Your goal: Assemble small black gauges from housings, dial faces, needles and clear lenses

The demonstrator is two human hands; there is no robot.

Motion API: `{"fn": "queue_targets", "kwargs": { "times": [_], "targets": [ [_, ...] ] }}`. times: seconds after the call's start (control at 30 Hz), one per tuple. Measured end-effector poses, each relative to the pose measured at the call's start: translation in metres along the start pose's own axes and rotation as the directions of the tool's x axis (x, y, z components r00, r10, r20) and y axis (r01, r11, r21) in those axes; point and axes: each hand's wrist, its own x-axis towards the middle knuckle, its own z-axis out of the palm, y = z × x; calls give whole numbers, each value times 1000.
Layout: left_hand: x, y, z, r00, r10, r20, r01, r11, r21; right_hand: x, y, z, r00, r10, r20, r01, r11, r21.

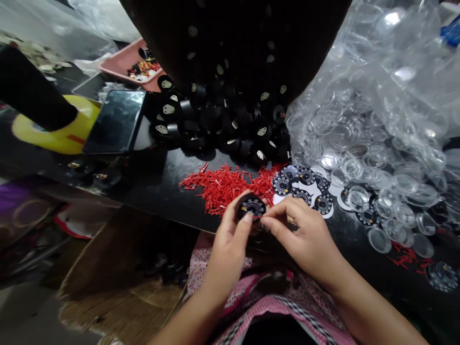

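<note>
My left hand [230, 235] grips a round black dial piece [252, 206], its printed face turned up and the thumb on its lower edge. My right hand [298, 225] pinches at the right edge of this piece, where a thin red pointer [257, 217] lies across the lower part of the face. Just beyond my hands is a pile of red pointers [226, 184]. Printed black dial discs [302, 178] lie to its right, partly overlapping. Clear round covers [388, 201] are spread farther right. Many black round housings [215, 120] are heaped behind the red pile.
A large dark container [237, 43] rises at the back centre. To the left are a phone [115, 122], a yellow tape roll [57, 129] and a pink tray [125, 60] of small parts. Plastic bags [395, 62] cover the right rear. A cardboard box [108, 278] stands below the table edge.
</note>
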Motion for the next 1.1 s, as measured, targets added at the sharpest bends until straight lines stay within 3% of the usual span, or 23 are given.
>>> {"fn": "queue_targets", "kwargs": {
  "times": [0.13,0.3,0.77,0.87,1.0,1.1],
  "targets": [
    [-1,-2,4,995,19,99,-31,992,124,0,-2,3,1000,12,19,-10,996,-84],
    [-5,5,6,991,103,82,-119,968,219,-2,-1,2,1000,6,18,-5,997,-79],
    [-10,12,6,984,159,85,-176,948,265,-6,-4,-1,1000,3,5,-2,998,-68],
    [-11,10,1,967,240,88,-255,895,366,-9,-5,0,1000,-6,12,6,998,-62],
    [-14,6,-7,922,340,186,-387,780,492,-14,-8,2,999,-29,16,30,998,-46],
    [-15,7,-8,907,374,194,-419,744,521,-15,-9,2,999,-43,2,43,998,-37]
  ]
}}
